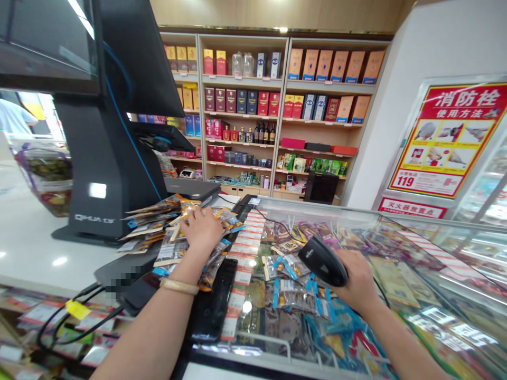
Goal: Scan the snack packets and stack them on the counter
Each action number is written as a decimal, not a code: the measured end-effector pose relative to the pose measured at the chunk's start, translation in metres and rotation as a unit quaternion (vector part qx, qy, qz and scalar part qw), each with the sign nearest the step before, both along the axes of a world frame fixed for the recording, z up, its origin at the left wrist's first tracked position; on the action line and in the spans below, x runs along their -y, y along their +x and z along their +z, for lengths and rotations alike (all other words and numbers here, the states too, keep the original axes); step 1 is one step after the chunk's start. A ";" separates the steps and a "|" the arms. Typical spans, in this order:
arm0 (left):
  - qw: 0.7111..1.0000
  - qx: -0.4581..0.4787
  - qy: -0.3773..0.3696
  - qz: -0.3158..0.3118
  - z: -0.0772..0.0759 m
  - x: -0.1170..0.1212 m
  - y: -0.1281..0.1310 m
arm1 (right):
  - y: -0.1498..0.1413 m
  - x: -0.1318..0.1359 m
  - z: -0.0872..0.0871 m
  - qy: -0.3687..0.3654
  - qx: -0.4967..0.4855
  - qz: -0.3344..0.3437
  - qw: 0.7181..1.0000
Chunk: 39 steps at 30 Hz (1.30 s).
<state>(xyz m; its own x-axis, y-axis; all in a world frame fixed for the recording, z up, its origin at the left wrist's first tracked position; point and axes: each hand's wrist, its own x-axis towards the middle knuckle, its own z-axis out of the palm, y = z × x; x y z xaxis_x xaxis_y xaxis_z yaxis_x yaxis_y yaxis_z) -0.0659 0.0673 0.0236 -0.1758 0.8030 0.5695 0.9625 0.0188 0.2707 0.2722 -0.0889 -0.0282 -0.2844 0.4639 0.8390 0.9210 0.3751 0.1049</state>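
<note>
My left hand [203, 228] rests palm down on a heap of small snack packets [166, 232] piled on the counter beside the till; its fingers curl into the pile. A thin bracelet circles that wrist. My right hand [358, 282] grips a black barcode scanner [322, 259], its head pointed left toward a few clear packets with blue edges [291, 295] lying on the glass lid of a freezer case [396, 248]. Whether the left fingers pinch a packet is hidden.
A black point-of-sale terminal [106, 158] stands at the left on a white counter [27, 243]. A black keyboard [214, 311] and cables lie by the glass edge. Shelves of boxed goods [277, 105] fill the back wall. A red fire-safety poster [447, 137] hangs at right.
</note>
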 end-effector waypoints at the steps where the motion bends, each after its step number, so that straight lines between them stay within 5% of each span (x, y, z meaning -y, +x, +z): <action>1: 1.000 0.004 0.006 -0.004 0.002 0.001 0.000 | 0.000 0.000 0.000 0.001 0.001 0.000 1.000; 4: 0.995 0.057 0.066 -0.038 0.010 0.004 0.002 | -0.001 0.000 0.002 0.008 0.002 0.003 1.000; 8: 0.937 0.221 0.172 -0.206 0.017 0.006 0.012 | -0.004 0.000 0.003 0.007 0.002 0.013 1.000; 12: 0.835 0.402 0.044 -0.373 0.009 0.012 0.033 | -0.008 0.002 0.006 -0.003 -0.005 0.009 1.000; 15: 0.770 0.463 -0.047 -0.436 0.003 0.021 0.048 | -0.010 0.003 0.008 -0.010 -0.006 0.012 1.000; 21: 0.680 0.535 -0.155 -0.477 -0.005 0.034 0.065 | -0.015 0.004 0.009 -0.037 -0.021 0.037 0.998; 26: 0.609 0.616 -0.268 -0.421 -0.007 0.041 0.073 | -0.019 0.004 0.009 -0.056 -0.019 0.057 0.997; 32: 0.502 0.729 -0.256 -0.388 -0.003 0.047 0.084 | -0.027 0.006 0.010 -0.061 -0.023 0.067 0.996; 39: 0.471 0.706 -0.250 -0.467 -0.022 0.046 0.093 | -0.027 0.002 0.005 -0.080 -0.024 0.068 0.994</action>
<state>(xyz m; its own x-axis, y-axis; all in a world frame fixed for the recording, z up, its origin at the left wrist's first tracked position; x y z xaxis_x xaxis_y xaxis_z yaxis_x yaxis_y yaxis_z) 0.0272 0.0217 0.0016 0.4662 0.8774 0.1132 -0.5175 0.1666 0.8393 0.2448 -0.0909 -0.0233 -0.3146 0.5526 0.7718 0.8636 0.5040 -0.0088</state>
